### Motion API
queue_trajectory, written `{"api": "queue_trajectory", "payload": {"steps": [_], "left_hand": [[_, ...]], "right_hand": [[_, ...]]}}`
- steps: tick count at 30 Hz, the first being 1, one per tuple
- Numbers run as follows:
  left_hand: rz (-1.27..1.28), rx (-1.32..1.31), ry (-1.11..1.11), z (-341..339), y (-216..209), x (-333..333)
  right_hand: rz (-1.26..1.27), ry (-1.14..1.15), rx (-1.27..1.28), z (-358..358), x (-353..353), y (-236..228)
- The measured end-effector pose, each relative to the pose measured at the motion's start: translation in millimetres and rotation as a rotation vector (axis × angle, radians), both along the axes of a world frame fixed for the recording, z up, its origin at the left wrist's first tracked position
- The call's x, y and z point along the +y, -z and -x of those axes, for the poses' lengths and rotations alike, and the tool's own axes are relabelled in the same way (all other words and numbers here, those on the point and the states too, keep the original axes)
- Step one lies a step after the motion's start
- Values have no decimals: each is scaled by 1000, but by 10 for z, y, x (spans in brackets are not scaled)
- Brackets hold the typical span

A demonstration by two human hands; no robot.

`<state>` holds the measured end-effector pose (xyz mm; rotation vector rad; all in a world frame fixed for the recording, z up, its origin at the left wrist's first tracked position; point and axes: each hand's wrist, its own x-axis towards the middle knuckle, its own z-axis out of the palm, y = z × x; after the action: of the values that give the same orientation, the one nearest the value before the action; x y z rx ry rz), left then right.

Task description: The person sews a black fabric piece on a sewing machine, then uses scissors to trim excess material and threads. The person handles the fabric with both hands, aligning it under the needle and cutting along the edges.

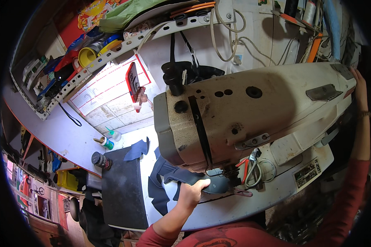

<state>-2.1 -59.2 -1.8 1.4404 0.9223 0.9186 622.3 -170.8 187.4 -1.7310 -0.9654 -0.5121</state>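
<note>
A large, worn beige sewing machine spans the middle and right of the view. My left hand is closed on a dark grey-green piece of material, thumb on top, beside the needle area. Other dark cut pieces lie to the left of that hand, on the white table. At the far right, my right hand curls against the machine's end; its fingertips are partly hidden, and the part they grip is hard to see.
A black mat covers the table's left part. Beside it stand a dark jar, a small can and a squeeze bottle. Red-handled scissors lie beneath the machine's arm. A phone and a cluttered metal-edged shelf are behind.
</note>
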Motion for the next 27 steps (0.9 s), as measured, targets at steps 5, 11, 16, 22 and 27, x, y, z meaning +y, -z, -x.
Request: {"api": "queue_trajectory", "payload": {"steps": [5, 11, 16, 22, 27], "left_hand": [[35, -88, -15, -22, -9, 10], [152, -189, -19, -23, 30, 13], [174, -111, 10, 3, 63, 27], [243, -173, -24, -12, 73, 15], [268, -180, -31, -18, 83, 13]], "right_hand": [[-284, -44, 147, 305, -323, 805], [-402, -5, 232, 337, -319, 645], [347, 28, 99, 2, -94, -199], [-72, 117, -40, 39, -201, 390], [-276, 123, -32, 38, -204, 620]]}}
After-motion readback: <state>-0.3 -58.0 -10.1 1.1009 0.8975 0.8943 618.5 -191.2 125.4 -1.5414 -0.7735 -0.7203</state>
